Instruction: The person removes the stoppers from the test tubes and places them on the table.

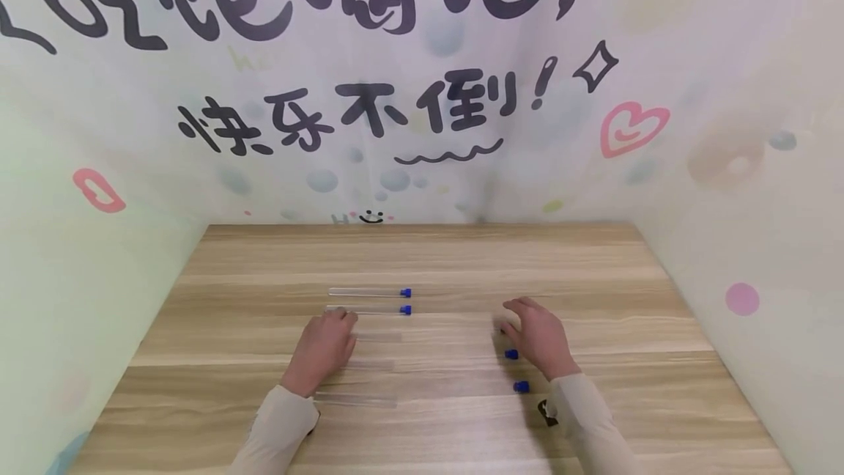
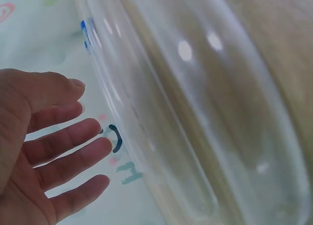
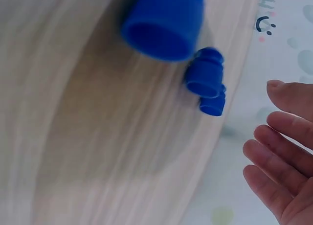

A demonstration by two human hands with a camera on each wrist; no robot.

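Observation:
Two clear test tubes with blue caps lie side by side, a farther tube (image 1: 365,292) and a nearer tube (image 1: 379,310). My left hand (image 1: 325,347) hovers around the nearer one's left end, its fingers spread and apart from the tubes in the left wrist view. Closer to me are several uncapped clear tubes (image 1: 359,400), partly hidden by that hand. My right hand (image 1: 539,336) is relaxed with nothing in its fingers, beside the loose blue caps (image 1: 511,354). Three loose caps show in the right wrist view, the nearest cap (image 3: 164,27) with its hollow end facing the camera.
Everything lies on a wood-grain table (image 1: 448,262). A white wall (image 1: 422,196) with printed lettering and drawings rises along the back edge, and further pale walls stand at both sides. A dark object (image 1: 547,413) shows at the right cuff.

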